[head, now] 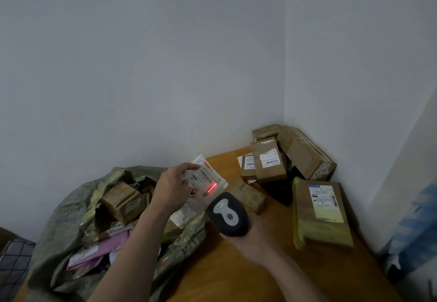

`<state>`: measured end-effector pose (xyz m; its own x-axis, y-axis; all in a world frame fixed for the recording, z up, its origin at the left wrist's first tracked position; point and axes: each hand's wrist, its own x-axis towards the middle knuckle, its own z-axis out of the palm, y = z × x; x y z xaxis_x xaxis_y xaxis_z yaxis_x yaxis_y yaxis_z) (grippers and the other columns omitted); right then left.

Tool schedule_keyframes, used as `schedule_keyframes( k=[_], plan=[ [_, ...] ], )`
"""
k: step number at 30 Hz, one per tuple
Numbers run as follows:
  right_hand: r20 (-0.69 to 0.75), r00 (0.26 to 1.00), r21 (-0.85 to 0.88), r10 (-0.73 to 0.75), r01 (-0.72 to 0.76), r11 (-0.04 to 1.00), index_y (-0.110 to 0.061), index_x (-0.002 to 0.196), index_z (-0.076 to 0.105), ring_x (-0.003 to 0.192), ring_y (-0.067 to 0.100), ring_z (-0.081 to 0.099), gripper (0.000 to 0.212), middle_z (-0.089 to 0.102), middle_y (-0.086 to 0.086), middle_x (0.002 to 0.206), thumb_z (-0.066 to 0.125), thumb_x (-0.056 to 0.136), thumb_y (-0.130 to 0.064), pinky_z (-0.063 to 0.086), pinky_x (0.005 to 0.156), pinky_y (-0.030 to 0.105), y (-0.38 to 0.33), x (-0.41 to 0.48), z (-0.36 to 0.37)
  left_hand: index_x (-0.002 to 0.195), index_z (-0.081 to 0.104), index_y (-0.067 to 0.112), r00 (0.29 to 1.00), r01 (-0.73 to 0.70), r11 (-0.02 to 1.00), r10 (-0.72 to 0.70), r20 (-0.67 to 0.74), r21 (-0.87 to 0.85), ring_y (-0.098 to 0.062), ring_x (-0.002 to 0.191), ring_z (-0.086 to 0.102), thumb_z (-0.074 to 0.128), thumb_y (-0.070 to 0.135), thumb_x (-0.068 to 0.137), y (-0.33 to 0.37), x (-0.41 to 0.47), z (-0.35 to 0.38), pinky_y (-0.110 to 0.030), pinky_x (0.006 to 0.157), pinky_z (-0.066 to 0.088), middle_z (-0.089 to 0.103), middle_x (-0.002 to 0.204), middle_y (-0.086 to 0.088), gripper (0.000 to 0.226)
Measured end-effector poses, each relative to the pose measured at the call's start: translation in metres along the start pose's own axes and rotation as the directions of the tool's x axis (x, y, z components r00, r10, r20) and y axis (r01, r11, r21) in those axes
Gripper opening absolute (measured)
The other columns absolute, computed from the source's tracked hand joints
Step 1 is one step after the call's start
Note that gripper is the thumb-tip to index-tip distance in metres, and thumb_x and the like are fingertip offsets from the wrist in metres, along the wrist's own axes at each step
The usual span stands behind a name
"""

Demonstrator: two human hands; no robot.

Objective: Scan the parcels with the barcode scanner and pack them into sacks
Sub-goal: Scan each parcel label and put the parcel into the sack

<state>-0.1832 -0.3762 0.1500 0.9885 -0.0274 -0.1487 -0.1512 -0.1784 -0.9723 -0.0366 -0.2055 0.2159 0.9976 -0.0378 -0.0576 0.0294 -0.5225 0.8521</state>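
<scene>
My left hand holds a clear plastic parcel bag with a printed label, above the left edge of the wooden table. My right hand grips a dark barcode scanner pointed at the bag. A red scan line falls across a barcode on the label. To the left, an open greenish woven sack holds brown boxes and a pink mailer.
A pile of cardboard boxes fills the table's far corner against the walls. A flat brown parcel with yellow tape lies at the right, and a small box sits behind the scanner. A blue and white bag stands at the right.
</scene>
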Motion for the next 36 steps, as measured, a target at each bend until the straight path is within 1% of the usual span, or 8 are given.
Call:
schedule_keyframes(
  k=[7, 10, 15, 18, 21, 31, 34, 36],
  plan=[
    [-0.014, 0.997, 0.076, 0.074, -0.073, 0.994, -0.038, 0.085, 0.07, 0.089, -0.007, 0.068, 0.024, 0.073, -0.021, 0.086, 0.084, 0.083, -0.018, 0.055, 0.072, 0.014, 0.018, 0.011, 0.003, 0.127, 0.068, 0.031, 0.992, -0.121, 0.965, 0.127, -0.01, 0.232, -0.003, 0.079, 0.067, 0.053, -0.004, 0.096, -0.018, -0.006, 0.003, -0.025, 0.053, 0.06, 0.064, 0.14, -0.007, 0.049],
    [-0.084, 0.979, 0.126, 0.184, -0.173, 0.977, -0.041, 0.111, 0.064, 0.092, 0.003, 0.068, 0.041, 0.072, -0.014, 0.1, 0.081, 0.083, -0.017, 0.05, 0.069, 0.016, 0.039, 0.021, 0.004, 0.133, 0.064, 0.035, 0.991, -0.096, 0.958, 0.116, -0.061, 0.27, 0.003, 0.076, 0.064, 0.061, 0.005, 0.098, -0.036, -0.013, 0.01, -0.026, 0.056, 0.06, 0.069, 0.129, -0.002, 0.047],
    [-0.149, 0.859, 0.091, 0.49, -0.482, 0.871, -0.022, 0.103, 0.057, 0.071, 0.017, 0.063, 0.028, 0.065, 0.003, 0.087, 0.069, 0.082, -0.007, 0.048, 0.061, 0.029, 0.108, 0.039, 0.003, 0.139, 0.061, 0.034, 0.991, 0.003, 0.968, 0.03, -0.129, 0.252, 0.002, 0.082, 0.064, 0.075, 0.021, 0.093, -0.082, -0.034, 0.028, -0.017, 0.057, 0.051, 0.069, 0.125, 0.005, 0.05],
    [-0.156, 0.775, 0.107, 0.612, -0.603, 0.791, -0.014, 0.113, 0.06, 0.085, 0.023, 0.067, 0.029, 0.069, 0.007, 0.098, 0.07, 0.086, -0.009, 0.05, 0.068, 0.031, 0.136, 0.044, 0.007, 0.143, 0.055, 0.037, 0.99, 0.082, 0.974, -0.055, -0.13, 0.21, 0.0, 0.082, 0.068, 0.079, 0.029, 0.09, -0.109, -0.045, 0.034, -0.036, 0.066, 0.063, 0.07, 0.126, 0.004, 0.059],
    [-0.165, 0.752, 0.13, 0.638, -0.625, 0.77, -0.023, 0.119, 0.056, 0.099, 0.025, 0.067, 0.036, 0.068, 0.003, 0.108, 0.072, 0.088, -0.013, 0.052, 0.082, 0.036, 0.156, 0.046, 0.017, 0.146, 0.052, 0.038, 0.986, 0.127, 0.977, -0.106, -0.127, 0.173, -0.01, 0.092, 0.072, 0.081, 0.034, 0.087, -0.13, -0.051, 0.037, -0.04, 0.068, 0.064, 0.072, 0.124, 0.003, 0.065],
    [-0.256, 0.615, 0.106, 0.745, -0.749, 0.655, -0.008, 0.107, 0.058, 0.076, 0.02, 0.057, 0.018, 0.062, 0.005, 0.09, 0.067, 0.098, -0.02, 0.05, 0.089, 0.045, 0.17, 0.052, 0.032, 0.149, 0.048, 0.035, 0.976, 0.175, 0.981, -0.163, -0.144, 0.078, -0.009, 0.103, 0.071, 0.079, 0.025, 0.09, -0.162, -0.041, 0.022, -0.041, 0.076, 0.064, 0.071, 0.126, 0.006, 0.067],
    [-0.45, 0.566, 0.011, 0.691, -0.77, 0.638, -0.011, 0.136, 0.052, 0.104, 0.029, 0.06, 0.059, 0.062, 0.007, 0.118, 0.08, 0.086, -0.024, 0.048, 0.096, 0.046, 0.153, 0.058, 0.037, 0.151, 0.048, 0.028, 0.977, 0.127, 0.972, -0.088, -0.194, 0.198, -0.014, 0.104, 0.068, 0.078, 0.024, 0.091, -0.16, -0.031, 0.002, -0.034, 0.079, 0.059, 0.063, 0.138, 0.003, 0.068],
    [-0.576, 0.618, -0.119, 0.535, -0.711, 0.693, -0.017, 0.146, 0.044, 0.127, 0.033, 0.052, 0.074, 0.051, 0.009, 0.143, 0.082, 0.084, -0.029, 0.05, 0.101, 0.047, 0.131, 0.063, 0.05, 0.151, 0.048, 0.024, 0.976, 0.088, 0.946, -0.02, -0.217, 0.311, -0.022, 0.115, 0.064, 0.081, 0.029, 0.088, -0.159, -0.019, -0.015, -0.041, 0.09, 0.057, 0.06, 0.142, -0.001, 0.071]
  ],
)
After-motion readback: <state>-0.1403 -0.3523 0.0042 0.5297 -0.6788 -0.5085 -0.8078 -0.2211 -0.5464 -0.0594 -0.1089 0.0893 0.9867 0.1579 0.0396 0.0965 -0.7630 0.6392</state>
